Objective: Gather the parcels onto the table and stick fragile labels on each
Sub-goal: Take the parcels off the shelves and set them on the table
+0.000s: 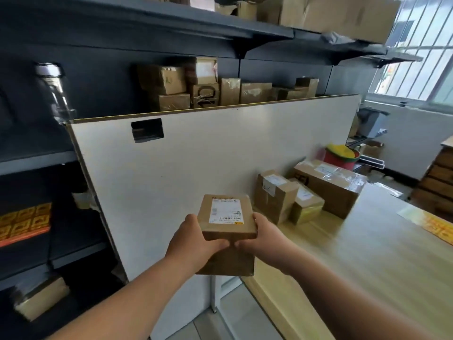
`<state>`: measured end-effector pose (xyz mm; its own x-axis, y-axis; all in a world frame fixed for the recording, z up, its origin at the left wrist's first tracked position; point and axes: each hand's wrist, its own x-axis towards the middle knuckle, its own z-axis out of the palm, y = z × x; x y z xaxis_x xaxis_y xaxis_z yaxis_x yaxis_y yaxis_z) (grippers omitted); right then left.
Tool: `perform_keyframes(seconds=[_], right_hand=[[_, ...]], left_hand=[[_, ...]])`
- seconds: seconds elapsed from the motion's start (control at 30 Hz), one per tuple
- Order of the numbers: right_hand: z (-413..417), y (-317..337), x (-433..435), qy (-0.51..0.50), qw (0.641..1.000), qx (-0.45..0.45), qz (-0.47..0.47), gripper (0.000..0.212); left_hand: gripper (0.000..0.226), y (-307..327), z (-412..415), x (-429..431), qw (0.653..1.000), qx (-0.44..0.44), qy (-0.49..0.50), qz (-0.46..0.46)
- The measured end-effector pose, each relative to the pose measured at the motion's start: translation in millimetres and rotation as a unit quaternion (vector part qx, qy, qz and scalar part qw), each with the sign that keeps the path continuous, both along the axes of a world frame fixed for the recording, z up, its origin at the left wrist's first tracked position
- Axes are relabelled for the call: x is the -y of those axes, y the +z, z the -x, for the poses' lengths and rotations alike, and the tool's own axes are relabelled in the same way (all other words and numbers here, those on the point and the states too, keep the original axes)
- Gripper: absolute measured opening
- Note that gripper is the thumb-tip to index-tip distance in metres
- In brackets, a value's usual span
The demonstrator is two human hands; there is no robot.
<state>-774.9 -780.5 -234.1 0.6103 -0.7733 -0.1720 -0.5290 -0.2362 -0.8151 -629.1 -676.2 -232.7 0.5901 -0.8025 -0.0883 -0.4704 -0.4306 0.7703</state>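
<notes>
One parcel [226, 217] is being gripped between the left hand [193, 244] and right hand [264, 239], in the air beside the table [367, 253]. On it, three more parcels [306, 200] are being backed by a white board [196, 155], which is half-hiding shelved boxes [220, 92].

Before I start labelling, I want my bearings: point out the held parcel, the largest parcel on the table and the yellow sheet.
held parcel [226, 217]: head view, white shipping label.
largest parcel [331, 177]: head view, taped top face.
yellow sheet [434, 225]: head view, printed middle.
</notes>
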Motion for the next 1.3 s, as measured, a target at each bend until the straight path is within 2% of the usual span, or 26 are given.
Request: perform_keyframes(seconds=[0.17,0.3,0.4,0.5,0.57,0.67,0.77,0.93,1.13,1.3], right_hand=[[1.5,-33.6,89.4,0.008,0.998,-0.041,-0.037,0.075],[0.6,-62.7,151.8,-0.001,0.995,-0.095,-0.033,0.093],[-2.8,-86.3,188.4,-0.011,0.992,-0.12,-0.032,0.096],[-7.7,-104.9,217.4,-0.019,0.989,-0.149,-0.006,0.09],[-11.0,-113.1,233.6,-0.015,0.984,-0.172,0.035,0.08],[-15.2,-122.4,252.2,-0.017,0.978,-0.194,0.081,0.063],[-17.9,-131.0,263.0,-0.02,0.968,-0.222,0.113,0.061],[-18.1,-139.5,264.1,-0.02,0.953,-0.267,0.139,0.06],[-23.3,-114.6,242.0,-0.011,0.939,-0.276,0.203,0.052],[-43.5,-80.7,201.4,0.049,0.926,-0.268,0.26,0.049]], left_hand=[[0.067,-36.2,8.7,90.5,0.999,-0.025,0.009,-0.038],[0.054,-72.2,7.0,145.6,0.996,-0.072,0.001,-0.062],[0.044,-97.4,1.5,178.9,0.991,-0.114,-0.005,-0.071],[0.039,-116.1,-1.1,208.3,0.983,-0.17,0.004,-0.071],[0.043,-127.4,-1.6,223.7,0.979,-0.191,0.009,-0.071],[0.053,-139.4,0.5,241.5,0.977,-0.202,-0.002,-0.069],[0.054,-143.5,3.5,255.2,0.975,-0.201,-0.026,-0.086],[0.08,-141.2,0.9,258.3,0.977,-0.148,-0.076,-0.132],[0.083,-116.3,-18.3,229.2,0.984,0.023,-0.09,-0.151],[0.083,-80.2,-41.4,176.6,0.977,0.138,-0.073,-0.143]])
